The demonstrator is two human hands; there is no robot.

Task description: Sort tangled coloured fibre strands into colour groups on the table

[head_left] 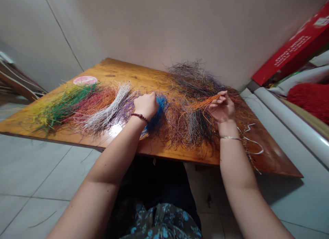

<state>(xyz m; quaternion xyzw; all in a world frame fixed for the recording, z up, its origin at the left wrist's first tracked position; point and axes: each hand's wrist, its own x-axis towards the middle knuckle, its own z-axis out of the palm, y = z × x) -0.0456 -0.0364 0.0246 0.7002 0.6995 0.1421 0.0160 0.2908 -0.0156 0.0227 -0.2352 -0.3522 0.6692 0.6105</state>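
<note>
My left hand (146,106) is closed in a fist at the middle of the wooden table, between the purple strands (123,110) and the blue strands (161,110). Whatever its fingers hold is hidden from view. Raised over the right part of the table, my right hand (223,108) pinches a thin bundle of orange strands (202,103), whose loose ends reach left. Beneath that bundle lie brown and grey strands (191,127). A dark mixed heap of strands (191,78) sits behind it, against the wall.
On the wooden table (269,143), white strands (109,107), orange-red strands (102,97), green strands (68,103) and yellow strands (42,109) spread leftward. A pink round disc (85,80) lies behind them. White string (254,141) is near the right edge. A red box (290,43) stands at right.
</note>
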